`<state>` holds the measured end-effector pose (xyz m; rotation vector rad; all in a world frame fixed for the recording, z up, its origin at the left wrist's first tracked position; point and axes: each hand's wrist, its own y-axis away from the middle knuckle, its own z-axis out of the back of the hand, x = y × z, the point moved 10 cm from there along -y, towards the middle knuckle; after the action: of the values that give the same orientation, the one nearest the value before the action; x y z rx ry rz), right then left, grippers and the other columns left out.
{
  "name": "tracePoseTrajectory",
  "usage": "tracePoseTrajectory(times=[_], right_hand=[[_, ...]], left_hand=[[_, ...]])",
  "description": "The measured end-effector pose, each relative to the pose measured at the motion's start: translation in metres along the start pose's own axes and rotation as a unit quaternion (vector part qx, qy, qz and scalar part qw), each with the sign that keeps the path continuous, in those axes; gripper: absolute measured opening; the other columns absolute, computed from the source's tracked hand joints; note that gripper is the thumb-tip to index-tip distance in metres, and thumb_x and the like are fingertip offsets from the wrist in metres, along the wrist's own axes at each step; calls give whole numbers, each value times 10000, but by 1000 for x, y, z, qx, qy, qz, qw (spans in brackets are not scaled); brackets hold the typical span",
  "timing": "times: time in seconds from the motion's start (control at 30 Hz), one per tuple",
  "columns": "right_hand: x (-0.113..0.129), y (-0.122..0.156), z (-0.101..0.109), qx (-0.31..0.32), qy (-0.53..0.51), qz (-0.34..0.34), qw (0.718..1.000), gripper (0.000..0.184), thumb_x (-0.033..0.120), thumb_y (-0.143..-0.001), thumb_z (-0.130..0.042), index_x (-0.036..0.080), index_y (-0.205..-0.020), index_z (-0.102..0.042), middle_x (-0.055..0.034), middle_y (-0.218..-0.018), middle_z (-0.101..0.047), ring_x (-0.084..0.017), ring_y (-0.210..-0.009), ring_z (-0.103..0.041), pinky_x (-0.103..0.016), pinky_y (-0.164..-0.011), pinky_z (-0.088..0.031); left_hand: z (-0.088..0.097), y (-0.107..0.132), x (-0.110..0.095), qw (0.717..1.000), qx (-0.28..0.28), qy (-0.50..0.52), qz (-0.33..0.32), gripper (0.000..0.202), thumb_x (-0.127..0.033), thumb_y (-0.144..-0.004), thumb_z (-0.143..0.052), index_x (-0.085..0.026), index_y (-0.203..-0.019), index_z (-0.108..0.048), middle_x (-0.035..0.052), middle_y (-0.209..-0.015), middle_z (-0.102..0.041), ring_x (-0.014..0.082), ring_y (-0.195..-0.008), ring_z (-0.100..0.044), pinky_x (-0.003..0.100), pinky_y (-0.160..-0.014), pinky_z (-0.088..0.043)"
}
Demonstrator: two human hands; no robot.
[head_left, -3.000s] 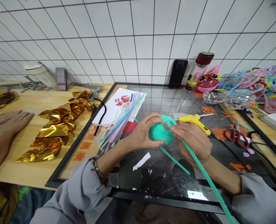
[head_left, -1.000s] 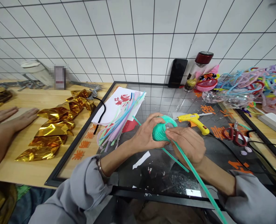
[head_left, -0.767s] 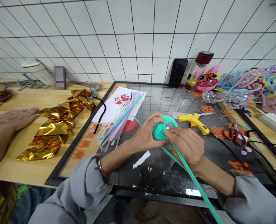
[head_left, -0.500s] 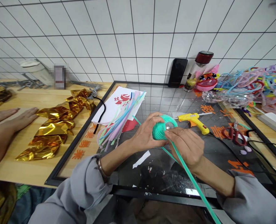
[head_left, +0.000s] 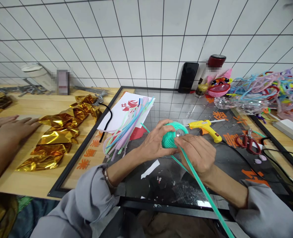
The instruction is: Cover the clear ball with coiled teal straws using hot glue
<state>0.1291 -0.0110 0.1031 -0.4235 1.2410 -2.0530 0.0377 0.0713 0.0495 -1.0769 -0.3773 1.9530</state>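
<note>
A round clear form wrapped in rows of green cord (head_left: 170, 138) is held above the dark glass tabletop. My left hand (head_left: 154, 141) is closed around its left side, thumb below and fingers on top. My right hand (head_left: 198, 152) pinches the cord against the right edge of the wrapped ball, beside a bare see-through patch (head_left: 179, 133). From that pinch a long green strand (head_left: 206, 193) runs down to the lower right, out of view. A thinner piece of green cord shows behind my hands.
Right of my hands lie a yellow glue gun (head_left: 206, 128) and red-handled scissors (head_left: 248, 142). A bundle of pastel strips (head_left: 130, 127) rests on white paper (head_left: 116, 110). Gold foil (head_left: 58, 137) and another person's hands (head_left: 20, 129) are at left; tangled strips (head_left: 263, 87) at right.
My hands and the wrapped ball stay almost still; my right hand shifts very slightly left. The other person's hand at left has moved a little over the table.
</note>
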Motion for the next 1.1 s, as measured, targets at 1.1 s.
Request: tracePoseTrajectory(times=[1.1], right_hand=[[1,11,18,38,-121,54,990,247,1,-880,-500,103,-1045,-653,-141,-862,-735,-219,-845,-716,-343,-703,-564]], left_hand=[[21,2,17,995,-85,-5,61,681,-395,-693,-835,-237,-1223,-438,111,-1271,-566,304,-1234,-576,504,-1063,-479]])
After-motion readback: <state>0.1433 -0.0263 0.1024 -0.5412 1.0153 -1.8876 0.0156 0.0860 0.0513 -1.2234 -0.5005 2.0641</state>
